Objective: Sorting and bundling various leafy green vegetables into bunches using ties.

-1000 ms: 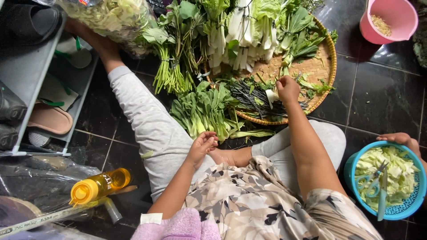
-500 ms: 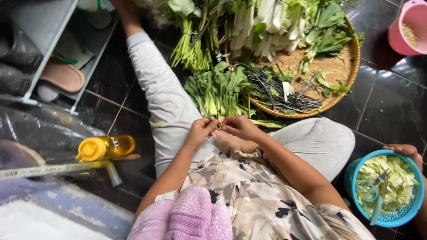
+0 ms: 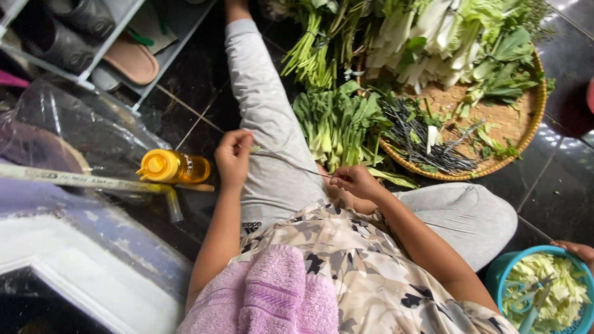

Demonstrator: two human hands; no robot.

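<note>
My left hand (image 3: 234, 158) pinches one end of a thin dark strand (image 3: 291, 164) above my grey-trousered leg (image 3: 266, 111). The other end is pinched in my right hand (image 3: 356, 181), just in front of my lap. The strand runs taut and slanted between the two hands. A bunch of leafy greens (image 3: 337, 124) lies on the floor right beyond my right hand. A heap of similar dark thin strands (image 3: 421, 139) rests in the round woven tray (image 3: 526, 133).
The tray also holds pale-stemmed greens (image 3: 433, 37). A yellow bottle (image 3: 173, 167) lies on the dark tiled floor at left, next to a plastic sheet and a shoe rack (image 3: 117, 43). At the bottom right, another person's hand (image 3: 578, 249) touches a blue bowl (image 3: 495, 272) of chopped greens.
My right hand came back from the tray's strand heap to my lap and met the left. The hands have since moved apart, stretching a strand between them.
</note>
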